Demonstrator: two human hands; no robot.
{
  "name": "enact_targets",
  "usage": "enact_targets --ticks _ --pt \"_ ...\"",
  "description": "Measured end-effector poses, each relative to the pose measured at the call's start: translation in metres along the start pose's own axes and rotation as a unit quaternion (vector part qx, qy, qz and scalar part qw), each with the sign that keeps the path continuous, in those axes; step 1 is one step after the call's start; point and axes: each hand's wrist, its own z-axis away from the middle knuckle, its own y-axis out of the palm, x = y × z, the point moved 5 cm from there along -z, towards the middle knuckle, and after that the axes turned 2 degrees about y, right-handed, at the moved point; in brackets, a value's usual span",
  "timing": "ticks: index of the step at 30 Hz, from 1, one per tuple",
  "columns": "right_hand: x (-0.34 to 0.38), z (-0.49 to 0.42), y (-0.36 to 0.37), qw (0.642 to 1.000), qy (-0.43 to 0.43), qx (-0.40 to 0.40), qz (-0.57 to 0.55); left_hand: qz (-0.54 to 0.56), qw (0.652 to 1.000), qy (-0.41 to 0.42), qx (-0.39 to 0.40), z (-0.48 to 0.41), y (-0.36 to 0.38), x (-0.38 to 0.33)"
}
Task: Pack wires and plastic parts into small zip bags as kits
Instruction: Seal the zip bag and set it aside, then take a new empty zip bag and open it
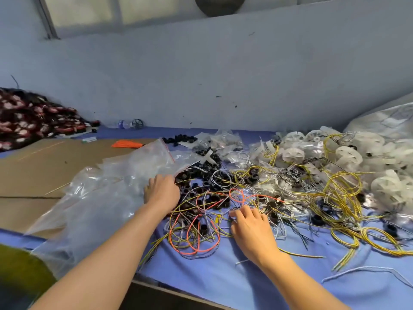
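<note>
A tangle of yellow, orange, white and black wires (245, 198) covers the blue cloth (223, 283). Black plastic rings (201, 186) lie among them and white plastic wheels (348, 156) sit at the far right. A heap of clear zip bags (107, 193) with red seal strips lies to the left. My left hand (162, 192) rests knuckles up at the edge of the bag heap, beside the black rings; its fingertips are hidden. My right hand (250, 224) reaches into the wires, its fingers bent down among thin strands.
Brown cardboard (40, 171) covers the left of the table. A dark patterned cloth (33, 117) lies at the back left, with an orange bundle (126, 144) and a small bottle (124, 124) near the wall. A large clear bag (384, 119) stands at the far right.
</note>
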Motion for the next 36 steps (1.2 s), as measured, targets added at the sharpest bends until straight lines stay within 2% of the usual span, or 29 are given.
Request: enact_targets --ticks 2,5,11,13,16,18,19,20,21,22,24,25,26,27,28,29,31,33,34,35,36 --pt "-0.002 0.004 0.001 0.999 -0.009 -0.031 -0.025 -0.073 0.994 -0.070 0.041 -0.002 -0.010 0.019" --pt "-0.004 0.005 0.002 0.998 -0.004 -0.048 -0.033 -0.094 0.981 -0.159 0.063 0.003 -0.024 0.046" --pt "-0.004 0.007 -0.001 0.998 0.016 -0.032 -0.046 -0.067 0.961 -0.234 0.134 0.030 -0.009 0.085" --pt "-0.003 0.011 -0.007 0.996 0.024 -0.036 -0.083 -0.063 0.965 -0.231 0.108 0.038 -0.007 0.090" --pt "0.000 0.019 -0.027 0.983 0.029 -0.102 -0.153 -0.075 0.974 -0.201 0.068 0.043 -0.017 0.088" --pt "0.003 0.020 -0.045 0.963 0.024 -0.146 -0.227 -0.022 0.986 -0.164 -0.013 0.043 -0.037 0.071" --pt "0.005 0.018 -0.054 0.946 0.027 -0.152 -0.283 0.055 0.987 -0.130 -0.071 0.042 -0.050 0.055" --pt "0.007 0.016 -0.061 0.922 0.048 -0.143 -0.356 0.169 0.974 -0.091 -0.122 0.044 -0.062 0.035" --pt "0.008 0.012 -0.067 0.884 0.088 -0.113 -0.444 0.312 0.935 -0.053 -0.157 0.048 -0.072 0.012" --pt "0.009 0.008 -0.071 0.821 0.141 -0.058 -0.550 0.454 0.875 -0.025 -0.165 0.055 -0.078 -0.013" --pt "0.011 0.002 -0.074 0.630 0.239 0.070 -0.736 0.662 0.740 0.003 -0.120 0.073 -0.073 -0.061" --pt "0.008 0.002 -0.079 0.550 0.259 0.104 -0.787 0.725 0.683 0.013 -0.085 0.082 -0.063 -0.083" --pt "-0.001 0.003 -0.085 0.497 0.268 0.109 -0.818 0.768 0.638 0.019 -0.050 0.091 -0.050 -0.102" --pt "-0.015 0.006 -0.090 0.464 0.274 0.095 -0.837 0.792 0.610 0.020 -0.016 0.101 -0.035 -0.117" --pt "-0.032 0.011 -0.093 0.454 0.277 0.074 -0.844 0.797 0.603 0.013 0.017 0.111 -0.020 -0.128" --pt "-0.050 0.017 -0.095 0.459 0.278 0.052 -0.842 0.786 0.616 -0.001 0.058 0.122 -0.005 -0.136" --pt "-0.089 0.033 -0.096 0.485 0.274 0.010 -0.831 0.705 0.682 -0.007 0.194 0.148 0.025 -0.145" --pt "-0.130 0.050 -0.098 0.531 0.298 -0.030 -0.793 0.569 0.739 0.073 0.354 0.177 0.046 -0.152" --pt "-0.147 0.058 -0.098 0.565 0.308 -0.034 -0.765 0.515 0.748 0.135 0.397 0.186 0.047 -0.156" --pt "-0.163 0.065 -0.097 0.604 0.314 -0.027 -0.732 0.498 0.741 0.187 0.409 0.190 0.043 -0.163" --pt "-0.177 0.072 -0.094 0.643 0.313 -0.013 -0.699 0.519 0.728 0.220 0.390 0.187 0.035 -0.171"
